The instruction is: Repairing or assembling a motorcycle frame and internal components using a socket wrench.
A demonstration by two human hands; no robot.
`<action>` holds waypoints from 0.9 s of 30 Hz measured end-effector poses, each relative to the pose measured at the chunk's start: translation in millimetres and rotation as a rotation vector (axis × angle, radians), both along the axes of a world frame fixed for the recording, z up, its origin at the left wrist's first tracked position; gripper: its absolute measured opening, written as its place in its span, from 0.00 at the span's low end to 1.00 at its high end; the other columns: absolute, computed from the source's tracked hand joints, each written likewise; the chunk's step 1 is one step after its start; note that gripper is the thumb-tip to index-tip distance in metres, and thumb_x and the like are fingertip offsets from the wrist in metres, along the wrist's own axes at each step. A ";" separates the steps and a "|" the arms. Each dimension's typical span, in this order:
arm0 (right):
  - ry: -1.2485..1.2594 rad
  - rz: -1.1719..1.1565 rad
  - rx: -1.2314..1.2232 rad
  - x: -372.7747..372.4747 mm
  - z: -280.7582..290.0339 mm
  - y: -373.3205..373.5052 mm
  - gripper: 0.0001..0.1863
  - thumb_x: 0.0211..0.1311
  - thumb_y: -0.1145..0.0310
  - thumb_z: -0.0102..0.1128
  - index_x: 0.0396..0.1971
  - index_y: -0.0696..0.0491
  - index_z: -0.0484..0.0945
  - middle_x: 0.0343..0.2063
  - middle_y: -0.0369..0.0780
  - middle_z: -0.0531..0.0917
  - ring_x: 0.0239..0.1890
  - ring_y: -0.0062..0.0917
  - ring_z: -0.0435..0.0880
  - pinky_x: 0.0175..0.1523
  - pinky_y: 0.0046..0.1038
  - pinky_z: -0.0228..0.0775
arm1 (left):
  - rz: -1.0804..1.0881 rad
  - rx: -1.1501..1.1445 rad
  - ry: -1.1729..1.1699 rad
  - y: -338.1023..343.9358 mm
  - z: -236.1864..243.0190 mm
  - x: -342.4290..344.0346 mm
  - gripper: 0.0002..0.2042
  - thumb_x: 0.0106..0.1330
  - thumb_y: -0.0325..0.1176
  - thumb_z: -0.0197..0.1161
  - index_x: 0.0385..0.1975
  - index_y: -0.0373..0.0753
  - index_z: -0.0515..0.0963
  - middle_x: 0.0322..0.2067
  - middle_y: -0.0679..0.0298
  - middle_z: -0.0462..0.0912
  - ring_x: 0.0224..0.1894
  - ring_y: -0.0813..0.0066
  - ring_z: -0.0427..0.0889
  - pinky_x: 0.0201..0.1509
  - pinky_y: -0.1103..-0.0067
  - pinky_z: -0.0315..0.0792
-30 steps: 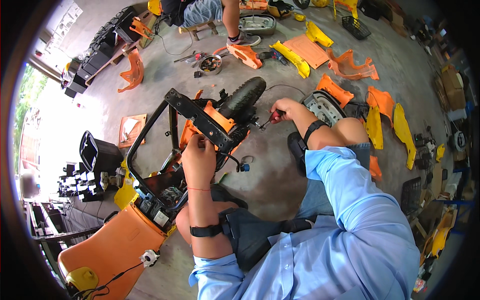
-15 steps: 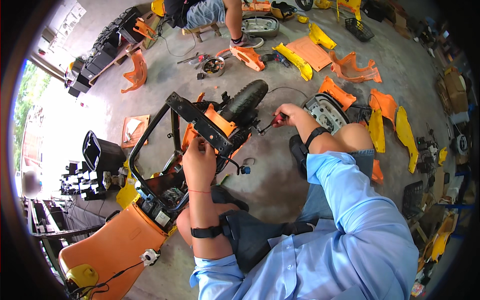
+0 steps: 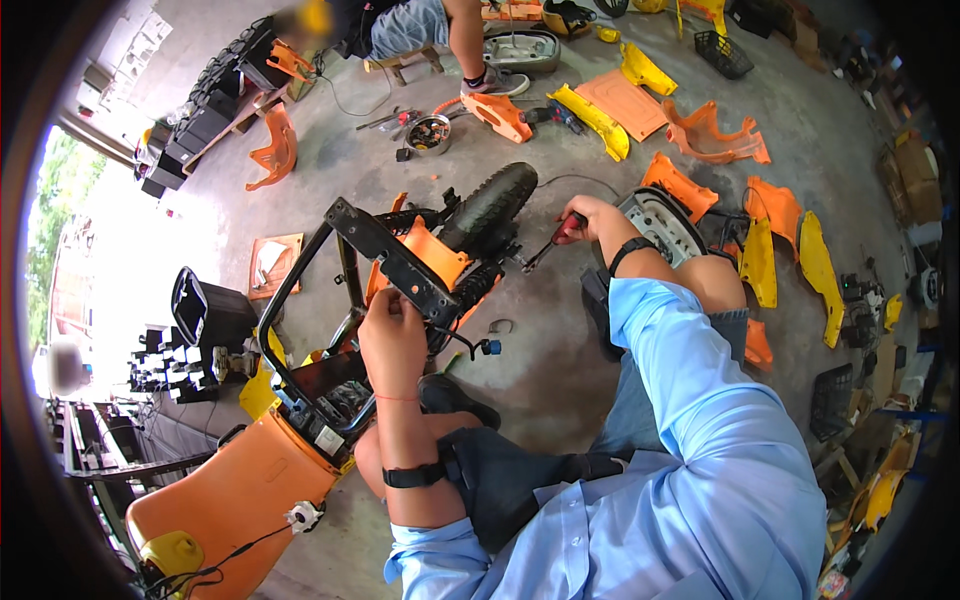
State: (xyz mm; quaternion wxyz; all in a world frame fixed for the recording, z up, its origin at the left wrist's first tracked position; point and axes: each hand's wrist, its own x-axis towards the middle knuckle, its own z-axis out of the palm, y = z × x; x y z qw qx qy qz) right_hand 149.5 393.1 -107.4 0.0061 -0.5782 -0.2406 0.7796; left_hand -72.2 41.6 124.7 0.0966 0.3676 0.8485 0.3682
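Slightly higher and farther right than half a second ago, the tool (image 3: 571, 228) is held by the right hand (image 3: 592, 222), its red handle enclosed by curled fingers. Nearest, at the lower left, an orange panel (image 3: 220, 480) is joined to the chassis (image 3: 375, 245), by which the centre left is filled. At the chassis's lower edge the left hand (image 3: 393, 335) is placed, fingers bent; whether anything is pinched there cannot be told.

The chassis is judged heavy and stiff, best taken by its bare black tube (image 3: 264, 335) rather than by the orange guard (image 3: 435, 250), which looks thin and might crack. The tool is probably light and rigid, best gripped by the handle; its metal end is held near the hub of the wheel (image 3: 497, 207), contact being unclear.

Farther up, a bowl (image 3: 432, 150) is set on the floor, and a co-worker (image 3: 412, 30) is seated at the top.
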 end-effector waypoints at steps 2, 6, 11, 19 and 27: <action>0.037 -0.032 -0.038 5.9 -4.8 1.3 0.16 0.60 0.74 0.57 0.49 0.58 0.78 0.48 0.55 0.79 0.40 0.57 0.87 0.27 0.26 0.84 | 0.003 -0.044 0.013 -0.2 -0.6 -0.8 0.09 0.68 0.30 0.61 0.40 0.31 0.82 0.27 0.49 0.86 0.30 0.55 0.87 0.37 0.68 0.77; 0.020 -0.046 -0.011 10.2 -10.2 6.6 0.16 0.58 0.74 0.55 0.46 0.61 0.79 0.43 0.56 0.82 0.38 0.57 0.88 0.26 0.26 0.84 | 0.012 -0.023 0.037 2.0 -7.8 -4.1 0.10 0.66 0.30 0.60 0.38 0.29 0.80 0.24 0.51 0.82 0.24 0.66 0.81 0.33 0.72 0.73; 0.035 -0.021 0.010 -1.0 -11.2 6.2 0.17 0.58 0.75 0.58 0.48 0.64 0.76 0.47 0.58 0.81 0.43 0.57 0.87 0.34 0.28 0.87 | 0.011 -0.019 -0.007 1.4 -12.8 -7.2 0.09 0.68 0.27 0.59 0.43 0.29 0.81 0.25 0.53 0.83 0.26 0.64 0.82 0.35 0.72 0.75; 0.051 -0.056 0.098 -20.4 -0.4 -38.4 0.06 0.59 0.77 0.59 0.31 0.64 0.74 0.30 0.53 0.80 0.35 0.49 0.86 0.42 0.41 0.88 | -0.012 -0.030 0.118 0.0 -8.6 -6.7 0.10 0.67 0.30 0.60 0.41 0.30 0.82 0.29 0.49 0.85 0.32 0.53 0.86 0.38 0.67 0.77; 0.038 -0.030 0.315 -33.6 -11.3 -117.0 0.06 0.57 0.81 0.60 0.22 0.59 0.76 0.20 0.44 0.78 0.20 0.34 0.82 0.32 0.40 0.87 | -0.044 0.042 0.143 -0.9 -11.7 -9.1 0.11 0.67 0.33 0.60 0.40 0.32 0.83 0.32 0.48 0.87 0.37 0.47 0.87 0.41 0.62 0.77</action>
